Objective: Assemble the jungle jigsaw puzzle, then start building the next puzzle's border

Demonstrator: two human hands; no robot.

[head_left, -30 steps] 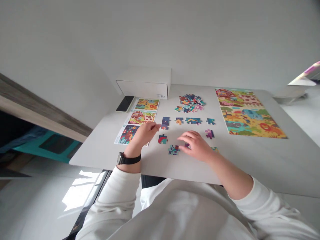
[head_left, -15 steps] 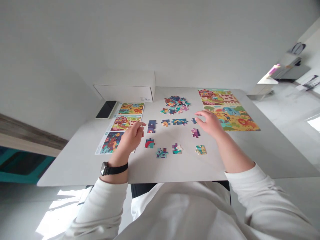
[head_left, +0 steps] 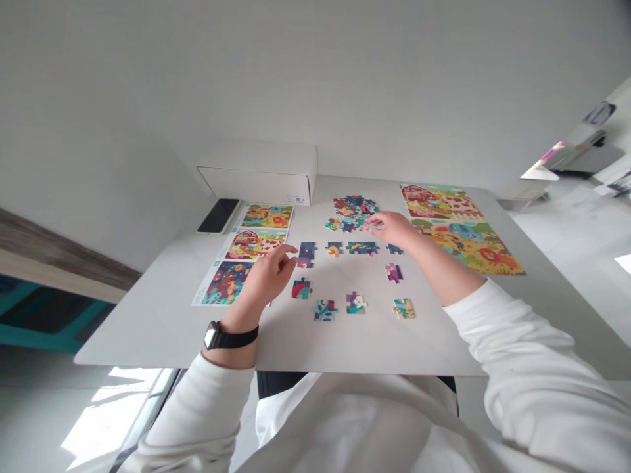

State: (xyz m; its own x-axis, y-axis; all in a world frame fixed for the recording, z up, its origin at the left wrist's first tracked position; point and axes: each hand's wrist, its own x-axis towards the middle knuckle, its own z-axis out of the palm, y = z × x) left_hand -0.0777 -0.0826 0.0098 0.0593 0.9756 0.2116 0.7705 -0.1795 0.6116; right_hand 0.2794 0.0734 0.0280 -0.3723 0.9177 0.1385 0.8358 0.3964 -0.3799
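My right hand (head_left: 392,228) reaches to the near right edge of a pile of puzzle pieces (head_left: 353,205). Its fingertips close on a small pink puzzle piece (head_left: 365,224) there. Loosely curled, my left hand (head_left: 273,270) holds nothing, its index finger stretched toward a joined dark blue pair of pieces (head_left: 306,255). Laid out in front of me are an orange-and-blue piece (head_left: 334,249), a joined blue strip (head_left: 363,248), a blue piece (head_left: 395,249), a purple piece (head_left: 393,272), a red-and-teal piece (head_left: 301,288) and several others.
At the left lies a sheet with three printed pictures (head_left: 227,283), beside a dark phone (head_left: 218,216). A white box (head_left: 256,183) stands against the wall. Two colourful farm and animal pictures (head_left: 468,244) lie at the right of the white table (head_left: 345,348).
My right hand has moved from beside the blue piece on the right, inward and away from me, to the pile. My left hand stays by the dark blue pair. The view has shifted slightly.
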